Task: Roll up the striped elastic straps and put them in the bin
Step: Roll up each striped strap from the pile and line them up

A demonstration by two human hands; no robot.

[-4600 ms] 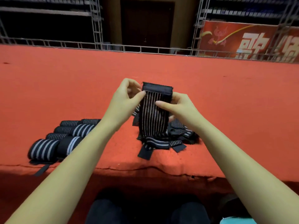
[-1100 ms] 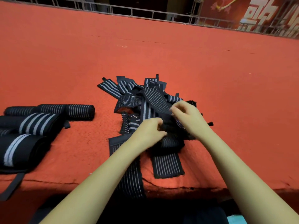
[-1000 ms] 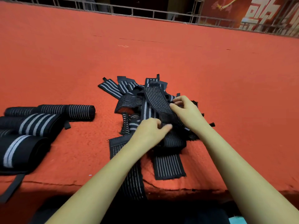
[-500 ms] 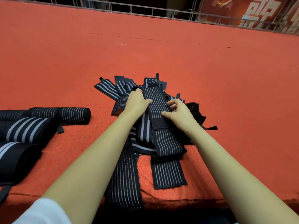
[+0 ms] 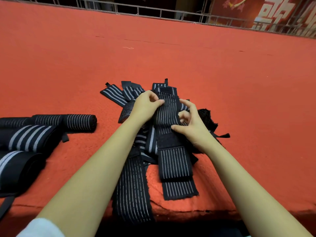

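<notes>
A heap of loose black straps with thin white stripes (image 5: 136, 144) lies on the red carpeted surface in front of me. One long strap (image 5: 168, 115) lies flat on top of the heap, running towards me, with a black fastener patch at its middle. My left hand (image 5: 145, 106) pinches this strap's left edge near its far end. My right hand (image 5: 191, 124) grips its right edge, thumb on top and fingers curled at the side. Several rolled straps (image 5: 80, 123) lie in a group at the left. No bin is in view.
The red carpet (image 5: 188, 62) stretches far ahead to a metal railing (image 5: 153, 11). Its front edge (image 5: 213, 211) drops off just before my body, and one strap (image 5: 131, 194) hangs over it. A red banner (image 5: 273, 12) stands at the back right.
Earlier I held a strap up in the air; it now lies on the heap. In the last second both hands moved up along the top strap and took hold of its edges.
</notes>
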